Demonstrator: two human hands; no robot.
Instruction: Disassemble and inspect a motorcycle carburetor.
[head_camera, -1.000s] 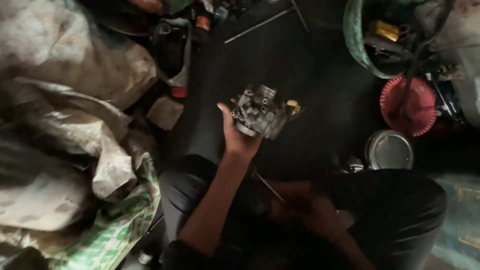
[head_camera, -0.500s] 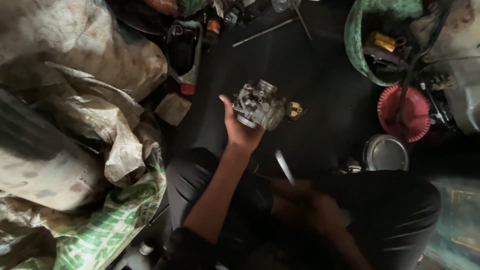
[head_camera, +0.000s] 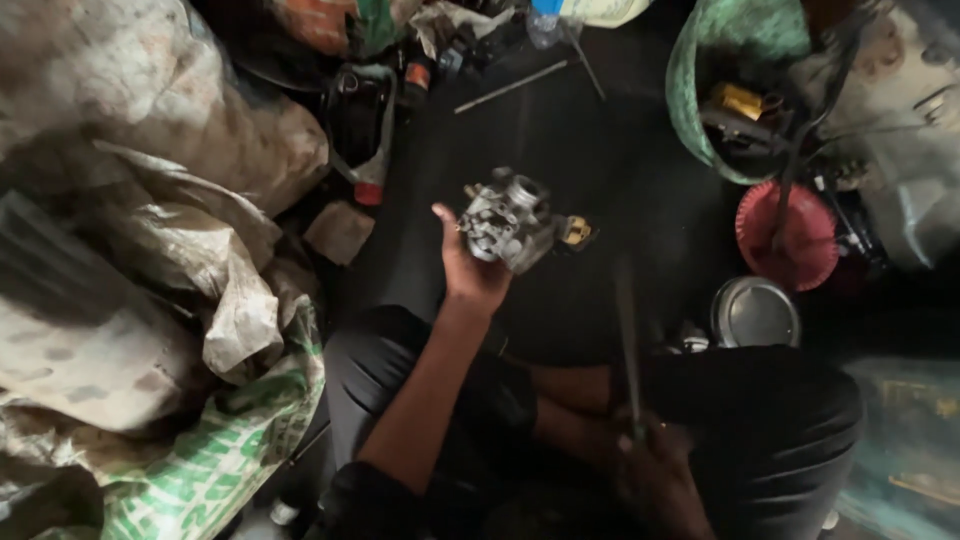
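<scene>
Right hand (head_camera: 655, 470): nearest of all, low by the lap; fingers closed round a thin rod-like tool (head_camera: 628, 345), probably a screwdriver, though it is blurred and I can't be sure. Its tip points up and away.
Left hand (head_camera: 470, 270): raised a little farther out, palm up, fingers curled under and round a grey metal carburettor (head_camera: 510, 222), gripped firmly above the dark floor (head_camera: 600, 140).
Step in hand: as I judge it, the part is being held steady so the tool can be brought to it.
Next move calls for: lining the tip on a screw or port, with the left hand turning the body to face it.
Right side: a round metal lid (head_camera: 755, 312), a red ribbed disc (head_camera: 785, 235) beyond, and a green basket (head_camera: 700, 90) farther off.
Left side: heaped dirty sacks (head_camera: 130, 230).
</scene>
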